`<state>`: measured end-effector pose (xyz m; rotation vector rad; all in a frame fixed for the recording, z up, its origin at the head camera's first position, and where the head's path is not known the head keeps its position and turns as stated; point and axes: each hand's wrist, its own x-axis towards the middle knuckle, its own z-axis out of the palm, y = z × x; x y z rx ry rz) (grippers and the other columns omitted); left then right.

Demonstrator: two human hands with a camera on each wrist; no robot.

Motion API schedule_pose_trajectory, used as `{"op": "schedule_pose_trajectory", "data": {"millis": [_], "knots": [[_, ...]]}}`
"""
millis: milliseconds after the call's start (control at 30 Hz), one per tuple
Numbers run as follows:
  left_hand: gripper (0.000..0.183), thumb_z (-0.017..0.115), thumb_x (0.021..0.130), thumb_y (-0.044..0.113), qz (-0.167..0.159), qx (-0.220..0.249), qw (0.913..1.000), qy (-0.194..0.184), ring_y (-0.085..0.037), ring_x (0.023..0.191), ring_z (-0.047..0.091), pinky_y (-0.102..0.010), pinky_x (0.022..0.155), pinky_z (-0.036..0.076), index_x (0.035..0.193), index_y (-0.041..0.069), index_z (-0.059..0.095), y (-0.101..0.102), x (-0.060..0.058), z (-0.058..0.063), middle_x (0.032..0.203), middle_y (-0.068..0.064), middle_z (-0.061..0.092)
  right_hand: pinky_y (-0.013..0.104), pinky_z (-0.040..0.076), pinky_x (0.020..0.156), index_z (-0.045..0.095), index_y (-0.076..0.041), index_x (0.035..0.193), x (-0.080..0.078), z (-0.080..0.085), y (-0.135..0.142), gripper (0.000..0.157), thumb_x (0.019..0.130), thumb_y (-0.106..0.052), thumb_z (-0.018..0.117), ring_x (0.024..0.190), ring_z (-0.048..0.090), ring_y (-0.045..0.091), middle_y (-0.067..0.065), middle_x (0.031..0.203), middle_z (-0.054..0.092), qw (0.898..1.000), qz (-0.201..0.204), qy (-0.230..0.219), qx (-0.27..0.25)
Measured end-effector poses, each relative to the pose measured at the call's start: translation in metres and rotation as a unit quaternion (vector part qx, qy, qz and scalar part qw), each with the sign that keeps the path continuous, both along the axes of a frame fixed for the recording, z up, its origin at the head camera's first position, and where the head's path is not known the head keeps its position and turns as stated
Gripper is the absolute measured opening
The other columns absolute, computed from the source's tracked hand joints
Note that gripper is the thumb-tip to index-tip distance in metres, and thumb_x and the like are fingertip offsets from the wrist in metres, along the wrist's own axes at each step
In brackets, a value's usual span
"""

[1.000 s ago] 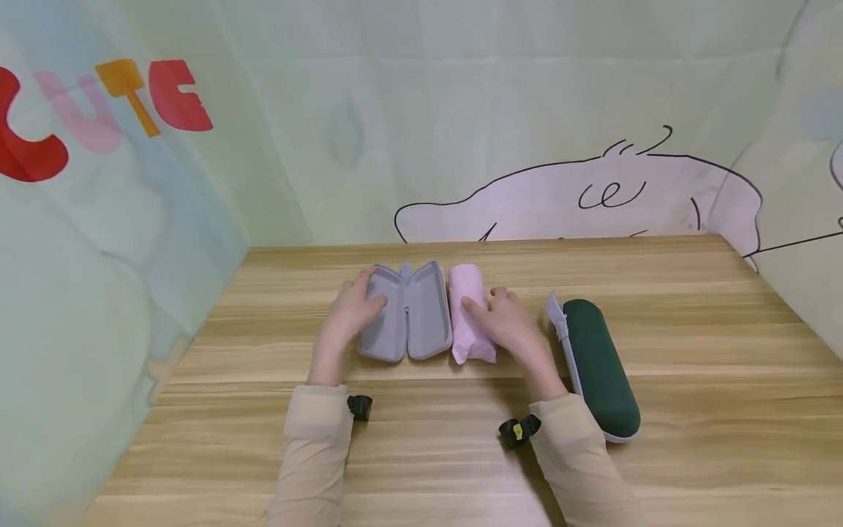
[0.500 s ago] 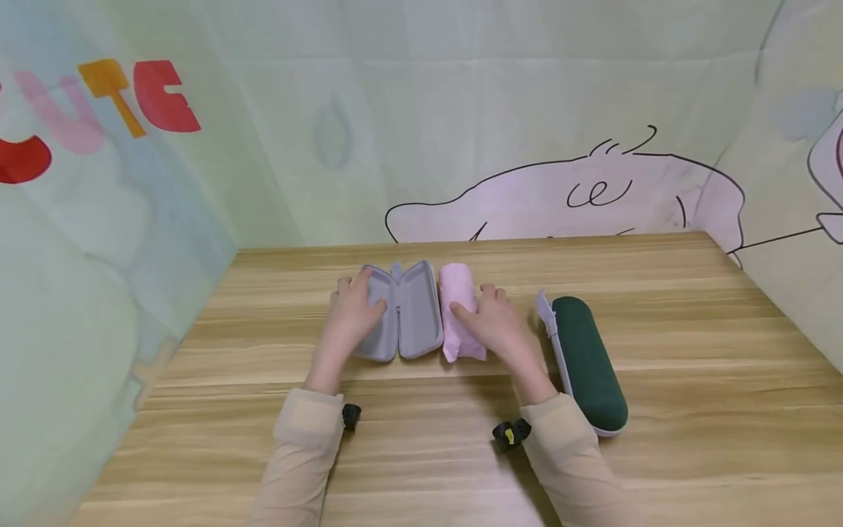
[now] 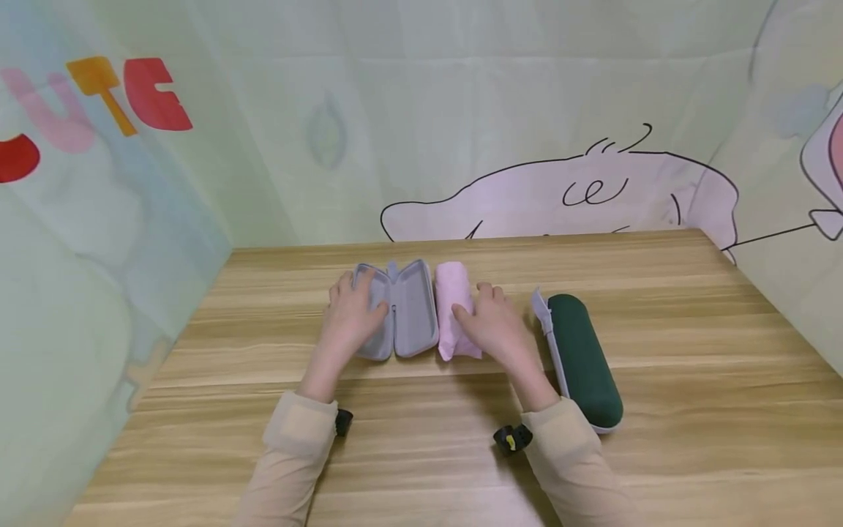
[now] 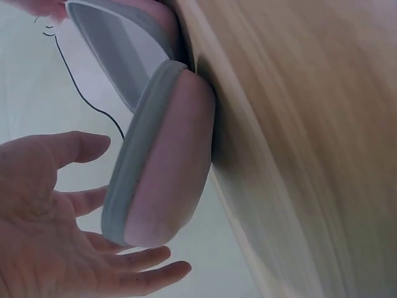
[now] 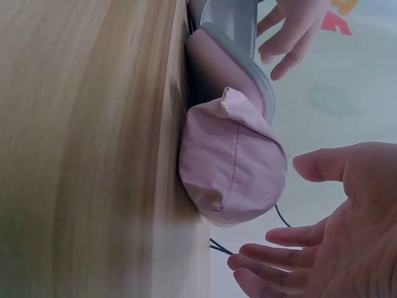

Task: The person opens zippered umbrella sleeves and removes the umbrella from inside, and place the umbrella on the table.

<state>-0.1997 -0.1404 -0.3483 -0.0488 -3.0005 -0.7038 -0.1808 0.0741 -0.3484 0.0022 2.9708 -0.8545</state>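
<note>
A green case (image 3: 586, 362) lies on the tabletop (image 3: 421, 446), right of the pink bundle (image 3: 451, 289). The right hand (image 3: 497, 322), fingers loosely spread, is at the bundle's right side; the left hand (image 3: 350, 315), equally loose, is at the open grey case (image 3: 415, 307) left of the bundle.

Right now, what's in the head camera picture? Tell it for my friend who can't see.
A person's left hand is at an open gray-lined case, and their right hand is by a pink bundle beside it, on a wooden table. A dark green case lies to the right; behind is a pale cartoon backdrop.
</note>
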Motion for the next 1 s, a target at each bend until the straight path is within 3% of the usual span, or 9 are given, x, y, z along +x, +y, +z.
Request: {"op": "schedule_pose_trajectory", "data": {"millis": [333,700,867,1000], "knots": [[0.06,0.054,0.087,0.03,-0.033,-0.005,0.9994,0.014,-0.046,0.135,0.017,-0.064,0.1,0.027,0.141,0.015,0.032,0.008,0.006,-0.002,0.147,-0.027,0.016,0.05,0.04,0.095,0.035,0.003,0.135,0.007,0.011,0.003,0.068,0.089,-0.045,0.047,0.12,0.046,0.038,0.022,0.132,0.045,0.999,0.012,0.027,0.012],[0.06,0.057,0.086,0.026,-0.054,-0.014,0.9966,0.061,-0.045,0.136,0.017,-0.064,0.103,0.022,0.14,0.013,0.034,0.017,0.011,-0.002,0.145,-0.028,0.02,0.052,0.038,0.097,0.034,-0.002,0.137,0.017,0.019,0.014,0.066,0.089,-0.045,0.047,0.122,0.043,0.038,0.019,0.134,0.043,0.999,0.013,0.03,-0.011],[0.061,0.056,0.086,0.027,-0.055,-0.03,0.9963,0.059,-0.045,0.137,0.015,-0.068,0.103,0.013,0.14,0.012,0.033,0.021,0.013,-0.001,0.145,-0.029,0.02,0.051,0.039,0.098,0.036,-0.004,0.136,0.023,0.022,0.018,0.063,0.089,-0.045,0.048,0.122,0.044,0.037,0.017,0.135,0.044,0.998,0.037,0.038,-0.015],[0.061,0.057,0.086,0.026,-0.058,-0.031,0.9959,0.062,-0.046,0.136,0.017,-0.066,0.105,0.014,0.14,0.013,0.033,0.025,0.015,0.0,0.144,-0.03,0.021,0.05,0.039,0.098,0.035,-0.004,0.136,0.028,0.027,0.023,0.063,0.09,-0.044,0.048,0.123,0.045,0.036,0.017,0.136,0.043,0.997,0.058,0.04,-0.021]]}}
